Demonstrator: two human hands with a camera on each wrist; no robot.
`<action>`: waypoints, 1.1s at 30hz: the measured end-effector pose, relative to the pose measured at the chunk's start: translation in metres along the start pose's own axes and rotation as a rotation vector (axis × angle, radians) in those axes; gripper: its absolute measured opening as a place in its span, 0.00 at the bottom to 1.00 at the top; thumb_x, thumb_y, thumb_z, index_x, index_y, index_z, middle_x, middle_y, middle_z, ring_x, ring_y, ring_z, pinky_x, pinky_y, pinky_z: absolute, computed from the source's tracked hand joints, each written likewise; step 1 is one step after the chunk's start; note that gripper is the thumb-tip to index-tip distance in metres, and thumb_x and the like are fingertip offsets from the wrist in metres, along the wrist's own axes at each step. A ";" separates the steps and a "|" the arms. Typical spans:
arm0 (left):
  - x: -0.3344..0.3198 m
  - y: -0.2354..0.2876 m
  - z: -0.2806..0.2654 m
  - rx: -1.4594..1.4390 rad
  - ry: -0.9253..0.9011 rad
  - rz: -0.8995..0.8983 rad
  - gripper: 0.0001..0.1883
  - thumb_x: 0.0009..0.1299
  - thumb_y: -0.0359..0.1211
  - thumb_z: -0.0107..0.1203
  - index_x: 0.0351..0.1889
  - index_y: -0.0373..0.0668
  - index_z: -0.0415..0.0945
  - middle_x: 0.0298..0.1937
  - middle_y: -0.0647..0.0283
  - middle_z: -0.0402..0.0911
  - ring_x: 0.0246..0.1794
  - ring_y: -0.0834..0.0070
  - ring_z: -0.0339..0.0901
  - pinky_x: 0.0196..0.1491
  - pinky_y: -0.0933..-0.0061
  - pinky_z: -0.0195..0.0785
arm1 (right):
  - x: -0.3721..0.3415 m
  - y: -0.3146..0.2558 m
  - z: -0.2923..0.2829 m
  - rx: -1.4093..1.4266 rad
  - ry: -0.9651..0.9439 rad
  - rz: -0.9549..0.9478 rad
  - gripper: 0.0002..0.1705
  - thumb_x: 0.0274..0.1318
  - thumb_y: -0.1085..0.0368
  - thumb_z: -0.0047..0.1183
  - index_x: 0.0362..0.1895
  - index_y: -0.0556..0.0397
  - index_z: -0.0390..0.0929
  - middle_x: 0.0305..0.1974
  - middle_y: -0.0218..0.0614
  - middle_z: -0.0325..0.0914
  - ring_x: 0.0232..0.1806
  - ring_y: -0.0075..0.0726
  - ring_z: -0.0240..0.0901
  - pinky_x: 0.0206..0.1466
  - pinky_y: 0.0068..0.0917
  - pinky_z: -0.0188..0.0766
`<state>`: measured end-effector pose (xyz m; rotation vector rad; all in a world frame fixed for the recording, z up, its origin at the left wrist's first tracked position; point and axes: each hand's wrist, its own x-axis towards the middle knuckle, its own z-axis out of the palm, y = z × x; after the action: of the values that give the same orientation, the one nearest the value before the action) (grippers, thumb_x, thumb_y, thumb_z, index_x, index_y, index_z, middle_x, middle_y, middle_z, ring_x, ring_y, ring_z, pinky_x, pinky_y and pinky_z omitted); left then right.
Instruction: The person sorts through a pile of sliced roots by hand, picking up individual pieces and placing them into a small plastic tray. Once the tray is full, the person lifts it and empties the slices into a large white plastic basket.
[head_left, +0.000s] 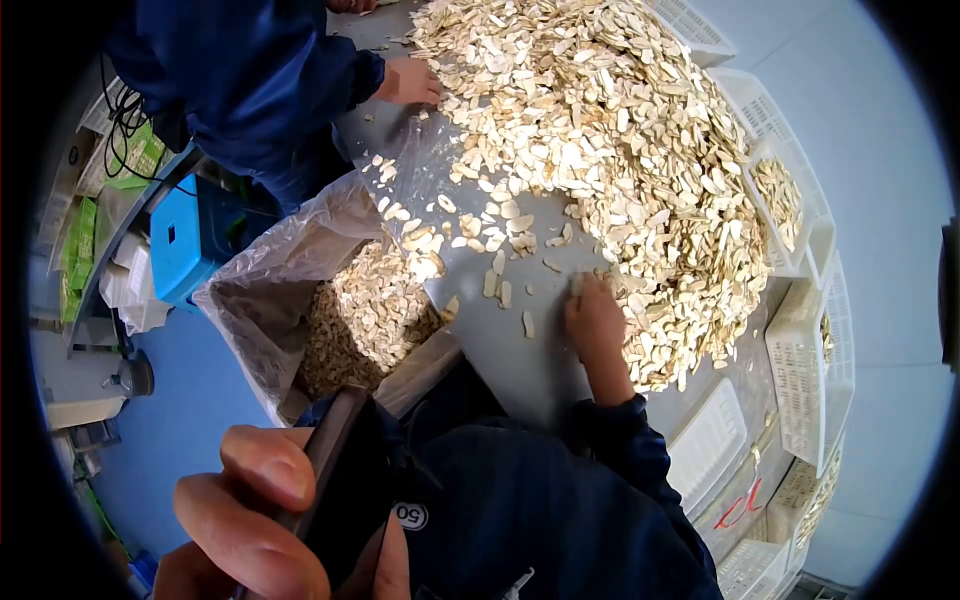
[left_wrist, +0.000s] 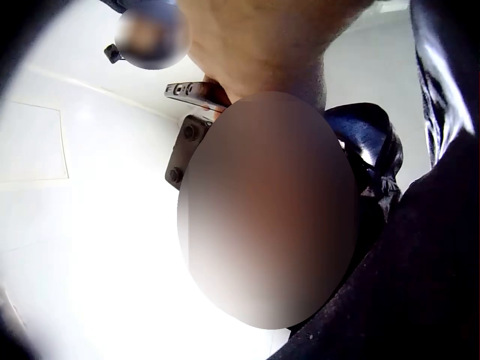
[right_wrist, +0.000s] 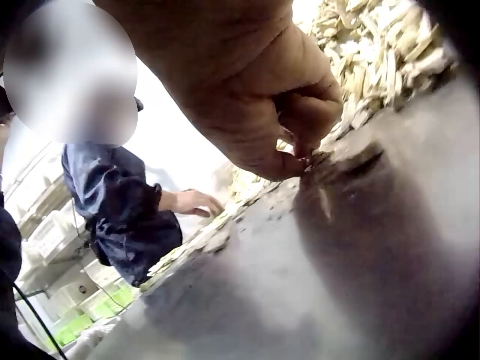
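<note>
Close to the head camera, my left hand (head_left: 245,525) grips a slim dark phone-like device (head_left: 322,450) by its edges, fingers on one side and thumb on the other. In the left wrist view the hand (left_wrist: 255,45) is raised, with a metal edge of the device (left_wrist: 191,92) showing beside it. My right hand (head_left: 597,320) is low over the grey table (head_left: 480,345), at the near border of a big pile of pale dried slices (head_left: 640,190). In the right wrist view its thumb and finger pinch a small brownish slice (right_wrist: 321,159) close over the tabletop.
A plastic-lined box (head_left: 260,290) partly filled with slices (head_left: 370,320) stands against the table's left edge. Another person's hand (head_left: 408,82) touches the pile's far side. White baskets (head_left: 800,370) line the right, near red-handled scissors (head_left: 740,505). A blue stool (head_left: 185,240) stands left.
</note>
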<state>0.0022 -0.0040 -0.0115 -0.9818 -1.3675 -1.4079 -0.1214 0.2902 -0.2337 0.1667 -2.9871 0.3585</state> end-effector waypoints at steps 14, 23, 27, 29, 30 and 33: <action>-0.001 -0.003 -0.002 0.017 0.011 -0.003 0.37 0.76 0.42 0.50 0.80 0.69 0.46 0.81 0.92 0.43 0.72 0.59 0.52 0.71 0.41 0.49 | 0.014 0.023 -0.030 0.098 -0.002 0.108 0.19 0.66 0.61 0.47 0.53 0.62 0.78 0.31 0.55 0.82 0.33 0.58 0.81 0.40 0.45 0.76; -0.001 -0.001 0.002 0.031 -0.008 -0.026 0.37 0.76 0.43 0.49 0.81 0.69 0.46 0.82 0.91 0.42 0.73 0.60 0.52 0.72 0.42 0.49 | 0.009 0.008 -0.039 0.492 -0.097 0.108 0.16 0.68 0.66 0.45 0.54 0.56 0.78 0.33 0.49 0.83 0.34 0.52 0.81 0.41 0.44 0.75; -0.001 -0.004 0.004 0.023 -0.008 -0.034 0.37 0.76 0.43 0.49 0.81 0.69 0.45 0.82 0.91 0.41 0.73 0.60 0.52 0.72 0.43 0.49 | 0.002 -0.003 -0.039 0.469 -0.176 0.018 0.16 0.65 0.65 0.50 0.53 0.56 0.79 0.32 0.47 0.82 0.35 0.52 0.80 0.41 0.44 0.75; -0.001 -0.005 0.005 0.018 -0.014 -0.040 0.37 0.76 0.44 0.49 0.81 0.69 0.45 0.82 0.91 0.41 0.73 0.61 0.52 0.72 0.43 0.49 | 0.000 -0.017 -0.041 0.467 -0.272 -0.004 0.16 0.63 0.64 0.52 0.52 0.56 0.79 0.32 0.46 0.82 0.36 0.52 0.80 0.42 0.43 0.75; -0.002 -0.005 0.006 0.023 -0.030 -0.042 0.37 0.76 0.44 0.48 0.81 0.69 0.45 0.82 0.91 0.40 0.73 0.61 0.52 0.72 0.43 0.49 | 0.000 -0.023 -0.042 0.467 -0.321 -0.018 0.16 0.62 0.63 0.53 0.52 0.56 0.79 0.32 0.45 0.81 0.36 0.52 0.80 0.43 0.42 0.75; -0.005 -0.008 0.000 -0.040 -0.034 -0.010 0.36 0.76 0.43 0.48 0.81 0.71 0.46 0.82 0.91 0.39 0.73 0.60 0.51 0.72 0.42 0.48 | -0.001 -0.017 -0.042 0.338 -0.150 -0.010 0.17 0.60 0.67 0.53 0.54 0.53 0.77 0.40 0.45 0.80 0.39 0.53 0.79 0.44 0.43 0.76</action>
<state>-0.0042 -0.0037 -0.0190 -1.0310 -1.3757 -1.4369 -0.1133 0.2841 -0.1900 0.2505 -3.0442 0.8856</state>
